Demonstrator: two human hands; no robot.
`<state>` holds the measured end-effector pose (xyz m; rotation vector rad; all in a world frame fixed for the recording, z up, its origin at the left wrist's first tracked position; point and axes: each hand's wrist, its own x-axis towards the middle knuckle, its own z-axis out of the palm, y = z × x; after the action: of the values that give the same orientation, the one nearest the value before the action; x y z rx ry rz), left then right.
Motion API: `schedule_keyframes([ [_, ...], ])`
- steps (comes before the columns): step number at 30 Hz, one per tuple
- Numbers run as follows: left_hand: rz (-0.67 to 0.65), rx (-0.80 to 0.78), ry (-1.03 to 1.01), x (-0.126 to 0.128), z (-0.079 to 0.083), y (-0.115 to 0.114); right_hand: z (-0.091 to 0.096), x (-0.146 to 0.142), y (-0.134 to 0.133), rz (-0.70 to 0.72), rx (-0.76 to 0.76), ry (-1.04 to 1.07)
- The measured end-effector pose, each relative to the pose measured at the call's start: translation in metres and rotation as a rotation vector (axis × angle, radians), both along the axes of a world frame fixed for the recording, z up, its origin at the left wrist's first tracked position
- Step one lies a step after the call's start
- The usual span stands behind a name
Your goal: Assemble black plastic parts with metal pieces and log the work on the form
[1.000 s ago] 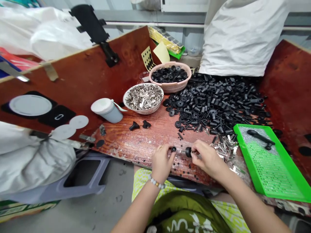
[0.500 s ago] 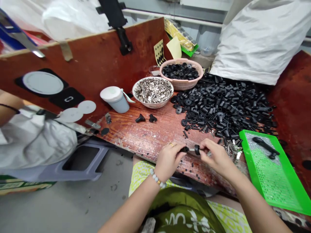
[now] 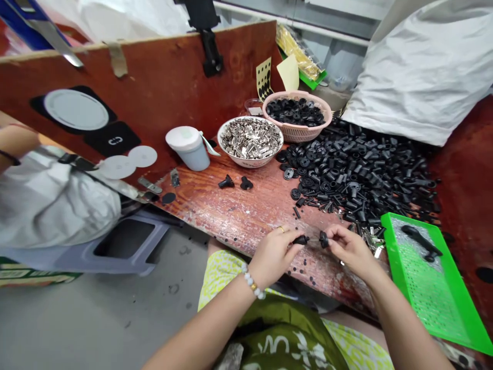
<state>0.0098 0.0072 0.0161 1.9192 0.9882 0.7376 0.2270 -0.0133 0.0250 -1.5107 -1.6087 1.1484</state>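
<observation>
My left hand (image 3: 274, 257) is closed on a small black plastic piece (image 3: 301, 240) whose narrow tip points right. Facing it across a short gap, my right hand (image 3: 351, 252) pinches a black round cap (image 3: 324, 239) by its right side. Something thin and greyish shows between the two pieces; I cannot tell which one it belongs to. Both hands are just above the front edge of the red-brown wooden table (image 3: 254, 216). A large heap of loose black plastic parts (image 3: 358, 169) lies beyond my right hand, with metal clips (image 3: 373, 239) at its near edge.
A bowl of metal clips (image 3: 250, 161) and a pink basket (image 3: 296, 132) of black discs stand at the back. The lidded cup (image 3: 194, 154) is left of them. On the right lies a green tray (image 3: 435, 303) with a black assembled part (image 3: 421, 241). A person's arm (image 3: 17, 146) shows far left.
The view has shifted, so most things sit a little further right. The black piece and the round cap are slightly farther apart, and the cap has tilted. Both hands keep their grip.
</observation>
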Motion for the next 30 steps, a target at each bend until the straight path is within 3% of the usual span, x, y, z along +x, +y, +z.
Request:
schedule_keyframes([
  [5, 0.044, -0.050, -0.058, -0.001, 0.000, 0.000, -0.004, 0.005, 0.000, -0.063, -0.064, 0.117],
  [10, 0.117, -0.117, -0.181, -0.001, -0.004, -0.001, -0.011, 0.007, -0.005, -0.195, -0.259, 0.556],
  [13, 0.125, -0.127, -0.213, 0.000, -0.005, -0.001, -0.014, 0.003, -0.007, -0.241, -0.299, 0.691],
  [23, 0.116, -0.189, -0.227, 0.004, -0.001, -0.005, -0.017, -0.005, -0.008, -0.262, -0.283, 0.775],
  [30, 0.099, -0.228, -0.221, 0.006, -0.002, -0.008, -0.019, -0.009, -0.011, -0.249, -0.258, 0.706],
])
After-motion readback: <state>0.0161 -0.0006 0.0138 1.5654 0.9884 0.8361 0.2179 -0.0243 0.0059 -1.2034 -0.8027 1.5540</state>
